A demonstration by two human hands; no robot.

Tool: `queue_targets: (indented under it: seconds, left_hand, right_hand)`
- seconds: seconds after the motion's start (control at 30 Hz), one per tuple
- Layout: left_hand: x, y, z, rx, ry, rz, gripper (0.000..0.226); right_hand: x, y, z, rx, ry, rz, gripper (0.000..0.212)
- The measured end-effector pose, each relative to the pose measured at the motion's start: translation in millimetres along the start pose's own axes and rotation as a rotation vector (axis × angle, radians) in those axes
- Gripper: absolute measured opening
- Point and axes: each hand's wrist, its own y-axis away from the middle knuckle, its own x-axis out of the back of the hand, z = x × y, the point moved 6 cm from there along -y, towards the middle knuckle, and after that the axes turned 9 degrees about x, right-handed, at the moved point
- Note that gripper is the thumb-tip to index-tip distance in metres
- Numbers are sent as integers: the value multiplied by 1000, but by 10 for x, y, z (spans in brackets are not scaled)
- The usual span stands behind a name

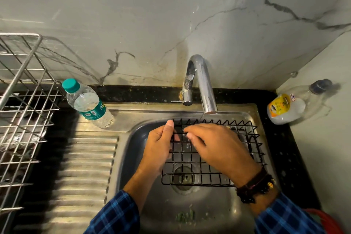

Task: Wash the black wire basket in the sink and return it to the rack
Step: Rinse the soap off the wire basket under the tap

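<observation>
Your left hand (157, 146) grips the left edge of the black wire basket (214, 173). Your right hand (218, 146) rests loosely spread on its wires, over the steel sink (209, 211). The teal-capped clear plastic bottle's (89, 104) label is unreadable.

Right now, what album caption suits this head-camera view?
Left hand grips a black wire basket in the sink below the tap; right hand rests on its wires.

Water bottle (87, 102) (teal cap), faucet (206, 85)
</observation>
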Motion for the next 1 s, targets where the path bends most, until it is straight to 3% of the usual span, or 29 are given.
queue_targets:
  seconds: [0.1, 0.17, 0.3, 0.4, 0.5, 0.7, 0.77, 0.9, 1.0]
  left_hand:
    - [107, -17, 43, 54, 88, 19, 48]
    - [181, -1, 55, 67, 74, 32, 47]
    - [220, 69, 29, 67, 36, 56, 49]
    - [193, 95, -15, 53, 32, 70, 51]
    - [279, 97, -18, 77, 60, 100, 50]
    - [397, 84, -110, 118, 95, 107, 52]
    - [424, 65, -94, 95, 106, 130, 50]
    - [627, -22, 33, 19, 86, 156, 50]
    - [645, -27, 140, -14, 62, 135, 50]
  right_hand:
    - [130, 110, 31, -14, 82, 243, 33]
    - [107, 143, 101, -59, 114, 246, 32]
    - [-22, 95, 157, -212, 164, 92, 30]
    - [-143, 46, 81, -331, 223, -57, 48]
    - [-75, -5, 9, -282, 214, -6, 51]
    - [-238, -130, -35, -161, 109, -288, 53]
    - [-211, -143, -45, -162, 33, -169, 46]
    - [27, 51, 5, -203, 52, 252, 21]
    - [-1, 86, 79, -232, 97, 236, 26]
